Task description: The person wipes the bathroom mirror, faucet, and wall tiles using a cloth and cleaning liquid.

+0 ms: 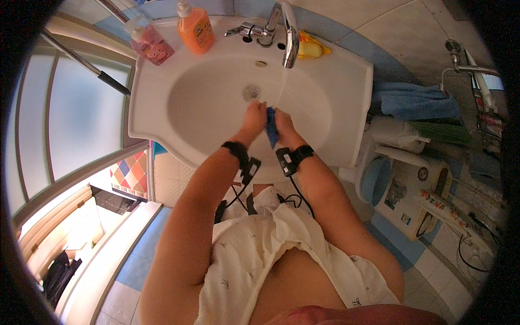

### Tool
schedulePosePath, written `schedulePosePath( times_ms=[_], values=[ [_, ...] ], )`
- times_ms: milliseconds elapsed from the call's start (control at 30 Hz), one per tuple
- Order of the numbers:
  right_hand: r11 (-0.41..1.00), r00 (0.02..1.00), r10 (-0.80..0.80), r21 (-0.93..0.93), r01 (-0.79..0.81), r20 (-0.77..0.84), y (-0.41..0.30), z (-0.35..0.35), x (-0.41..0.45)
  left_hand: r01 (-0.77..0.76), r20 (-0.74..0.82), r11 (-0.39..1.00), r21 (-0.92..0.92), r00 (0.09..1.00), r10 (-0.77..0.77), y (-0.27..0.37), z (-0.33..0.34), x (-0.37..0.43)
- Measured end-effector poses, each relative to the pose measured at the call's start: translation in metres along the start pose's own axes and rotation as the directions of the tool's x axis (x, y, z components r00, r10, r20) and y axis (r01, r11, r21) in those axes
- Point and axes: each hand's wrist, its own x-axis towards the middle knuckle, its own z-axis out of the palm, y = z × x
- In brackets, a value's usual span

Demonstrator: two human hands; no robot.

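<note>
Both hands are over the basin of a white washbasin [195, 109]. My left hand [255, 117] and my right hand [284, 122] are closed on a bunched blue cloth [271, 128], one on each side of it. The lower end of the cloth hangs to a point between my wrists. Beside my right hand, a thin stream of water [283, 83] falls from the chrome faucet [290, 48]. Part of the cloth is hidden by my fingers. Below my left hand's far side lies the round drain [252, 92].
On the basin's back ledge stand a pink pump bottle [152, 46], an orange pump bottle [196, 30] and a yellow packet [312, 46]. Blue towels [418, 101] hang at the right, above a washing machine [402, 191]. Cabled black wrist devices [287, 161] sit on both forearms. A frosted door [87, 97] borders the left.
</note>
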Motion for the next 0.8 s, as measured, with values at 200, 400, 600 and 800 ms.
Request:
schedulePosePath(
  times_ms=[200,400,600,800],
  values=[
    [0.995,0.988,-0.089,0.046,0.084,0.122,-0.024,-0.012,-0.023,0.209,0.275,0.825,-0.525,0.959,-0.067,0.026,-0.054,-0.011],
    [0.988,0.978,-0.131,-0.063,0.143,0.165,-0.032,-0.015,-0.027,-0.041,0.342,0.969,-0.244,0.931,0.125,0.03,-0.063,-0.03],
    [0.783,0.968,-0.23,-0.572,0.244,0.098,-0.041,-0.033,-0.011,-0.09,0.21,0.995,-0.048,0.973,0.098,0.031,-0.09,-0.006],
    [0.988,0.991,-0.123,0.09,0.127,-0.05,-0.044,-0.044,-0.016,-0.182,0.149,0.904,0.386,0.98,0.133,0.0,-0.122,-0.004]
  ],
)
